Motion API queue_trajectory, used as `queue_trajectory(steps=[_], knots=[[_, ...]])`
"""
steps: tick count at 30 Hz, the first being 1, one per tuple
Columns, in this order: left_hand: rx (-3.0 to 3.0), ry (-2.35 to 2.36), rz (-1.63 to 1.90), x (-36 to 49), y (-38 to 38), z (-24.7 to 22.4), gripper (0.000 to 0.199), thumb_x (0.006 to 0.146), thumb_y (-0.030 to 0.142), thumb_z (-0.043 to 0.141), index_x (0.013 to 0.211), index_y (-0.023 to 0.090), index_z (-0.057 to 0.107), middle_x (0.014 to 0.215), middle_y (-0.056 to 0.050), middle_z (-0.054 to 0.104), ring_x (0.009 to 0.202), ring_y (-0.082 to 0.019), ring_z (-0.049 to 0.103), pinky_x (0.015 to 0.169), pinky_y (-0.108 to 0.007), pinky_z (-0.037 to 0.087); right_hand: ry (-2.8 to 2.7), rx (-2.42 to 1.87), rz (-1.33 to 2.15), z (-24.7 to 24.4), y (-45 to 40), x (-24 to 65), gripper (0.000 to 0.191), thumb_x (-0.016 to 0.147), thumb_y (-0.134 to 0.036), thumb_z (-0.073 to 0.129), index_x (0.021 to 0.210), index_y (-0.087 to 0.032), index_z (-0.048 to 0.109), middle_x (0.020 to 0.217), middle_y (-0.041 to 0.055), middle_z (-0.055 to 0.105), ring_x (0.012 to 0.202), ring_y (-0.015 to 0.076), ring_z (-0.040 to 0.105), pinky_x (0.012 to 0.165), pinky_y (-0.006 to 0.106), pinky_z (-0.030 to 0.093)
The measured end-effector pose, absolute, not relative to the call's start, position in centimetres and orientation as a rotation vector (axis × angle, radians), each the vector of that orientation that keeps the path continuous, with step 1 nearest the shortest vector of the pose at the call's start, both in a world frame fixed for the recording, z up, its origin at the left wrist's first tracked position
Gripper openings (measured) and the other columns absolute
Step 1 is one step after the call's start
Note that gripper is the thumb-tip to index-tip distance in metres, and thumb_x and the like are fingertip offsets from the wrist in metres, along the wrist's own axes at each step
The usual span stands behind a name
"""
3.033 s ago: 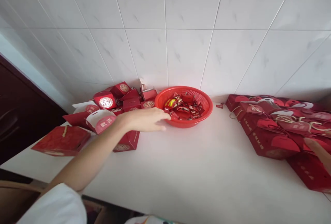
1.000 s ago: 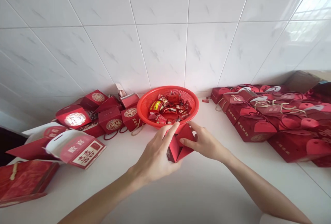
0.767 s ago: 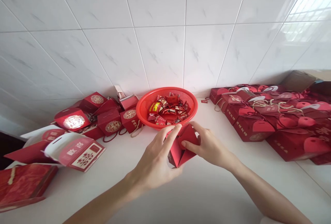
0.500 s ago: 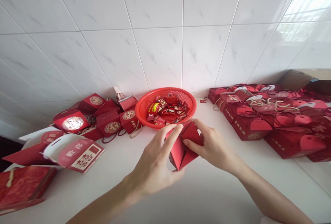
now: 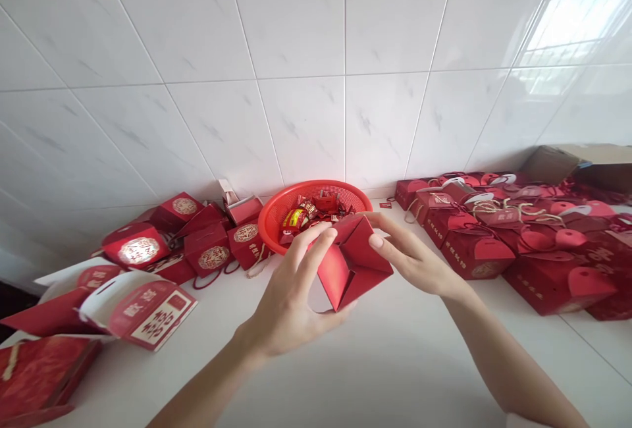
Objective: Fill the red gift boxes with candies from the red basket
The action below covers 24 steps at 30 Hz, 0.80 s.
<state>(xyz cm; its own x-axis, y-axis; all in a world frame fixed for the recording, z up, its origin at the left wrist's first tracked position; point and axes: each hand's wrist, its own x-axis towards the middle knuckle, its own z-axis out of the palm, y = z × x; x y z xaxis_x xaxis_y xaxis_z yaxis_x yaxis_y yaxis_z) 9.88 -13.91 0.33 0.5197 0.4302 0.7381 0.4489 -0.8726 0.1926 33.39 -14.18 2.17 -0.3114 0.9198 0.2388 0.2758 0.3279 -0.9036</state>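
Note:
Between my two hands, above the white counter, is a small red paper gift box, tilted so that its end with folded triangular flaps faces me. My left hand grips it from the left, thumb low and fingers over the upper edge. On the other side my right hand holds the box's upper right edge, its thumb at the rim and its fingers behind. Just beyond the box stands a red plastic basket with wrapped sweets in it, partly hidden by the box and my hands.
Several red gift boxes lie in a heap on the left, with unfolded cartons nearer me. Many closed red boxes with cords are packed on the right. Behind them is a brown cardboard box. A tiled wall bounds the back.
My right thumb has come out from the box's folded flaps to its right edge, leaving the flaps in fuller view. The camera has tipped slightly upward.

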Motion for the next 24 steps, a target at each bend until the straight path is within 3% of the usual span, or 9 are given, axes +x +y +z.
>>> queue_trajectory(steps=[6, 9, 11, 13, 16, 20, 24], knots=[[-2.784, -0.72, -1.324, 10.1, -12.9, 0.2, 0.098, 0.084, 0.023, 0.077, 0.161, 0.027, 0.016, 0.151, -0.019, 0.041, 0.141, -0.034, 0.044, 0.113, -0.052, 0.044, -1.701, -1.005, 1.18, 1.1, -12.5, 33.3, 0.064, 0.097, -0.063, 0.048, 0.151, -0.029, 0.042, 0.147, 0.0093, 0.052, 0.125, 0.0279, 0.056, 0.106, 0.045, 0.049], [-2.863, -0.623, -1.359, 9.9, -12.3, 0.2, 0.1, 0.083, 0.022, 0.077, 0.161, 0.031, 0.015, 0.153, -0.018, 0.04, 0.143, -0.033, 0.042, 0.114, -0.053, 0.042, -1.719, -0.883, 1.308, 0.5, -11.8, 33.4, 0.075, 0.092, -0.064, 0.058, 0.154, -0.029, 0.036, 0.155, 0.0095, 0.044, 0.137, 0.0294, 0.048, 0.11, 0.047, 0.045], [-2.905, -0.571, -1.434, 9.8, -11.7, -0.1, 0.103, 0.082, 0.025, 0.079, 0.161, 0.034, 0.015, 0.157, -0.017, 0.037, 0.145, -0.034, 0.039, 0.115, -0.054, 0.04, -1.693, -0.799, 1.387, 0.2, -11.4, 33.4, 0.079, 0.088, -0.063, 0.064, 0.154, -0.028, 0.036, 0.152, 0.0105, 0.048, 0.136, 0.0295, 0.049, 0.108, 0.046, 0.047], [-2.967, -0.531, -1.582, 9.6, -11.1, -0.5, 0.105, 0.078, 0.039, 0.082, 0.161, 0.034, 0.017, 0.161, -0.016, 0.032, 0.148, -0.037, 0.033, 0.118, -0.057, 0.034, -1.618, -0.791, 1.396, 0.1, -11.2, 33.4, 0.079, 0.086, -0.059, 0.069, 0.151, -0.027, 0.039, 0.146, 0.0107, 0.054, 0.131, 0.0291, 0.054, 0.105, 0.044, 0.05], [-2.954, -0.733, -2.055, 9.4, -10.3, -0.9, 0.09, 0.081, 0.056, 0.074, 0.157, 0.032, 0.031, 0.16, -0.012, 0.037, 0.149, -0.036, 0.032, 0.122, -0.054, 0.028, -1.503, -0.852, 1.301, 0.3, -11.3, 33.3, 0.069, 0.087, -0.058, 0.069, 0.144, -0.027, 0.047, 0.142, 0.0105, 0.057, 0.127, 0.029, 0.057, 0.098, 0.041, 0.053], [-2.739, -1.585, -2.621, 9.3, -9.4, -0.5, 0.05, 0.088, 0.052, 0.066, 0.126, 0.021, 0.064, 0.126, -0.011, 0.068, 0.123, -0.031, 0.061, 0.106, -0.044, 0.047, -1.501, -0.907, 1.235, 0.6, -11.8, 33.4, 0.067, 0.087, -0.065, 0.064, 0.141, -0.026, 0.051, 0.136, 0.011, 0.061, 0.116, 0.029, 0.062, 0.09, 0.04, 0.056], [-3.155, -1.968, -2.722, 9.3, -8.7, 0.1, 0.045, 0.081, 0.054, 0.07, 0.106, 0.017, 0.074, 0.106, -0.012, 0.076, 0.101, -0.03, 0.068, 0.085, -0.04, 0.055, -1.548, -0.903, 1.275, 0.9, -12.3, 33.4, 0.067, 0.088, -0.069, 0.06, 0.139, -0.026, 0.054, 0.124, 0.0095, 0.067, 0.109, 0.0277, 0.065, 0.089, 0.04, 0.056]])
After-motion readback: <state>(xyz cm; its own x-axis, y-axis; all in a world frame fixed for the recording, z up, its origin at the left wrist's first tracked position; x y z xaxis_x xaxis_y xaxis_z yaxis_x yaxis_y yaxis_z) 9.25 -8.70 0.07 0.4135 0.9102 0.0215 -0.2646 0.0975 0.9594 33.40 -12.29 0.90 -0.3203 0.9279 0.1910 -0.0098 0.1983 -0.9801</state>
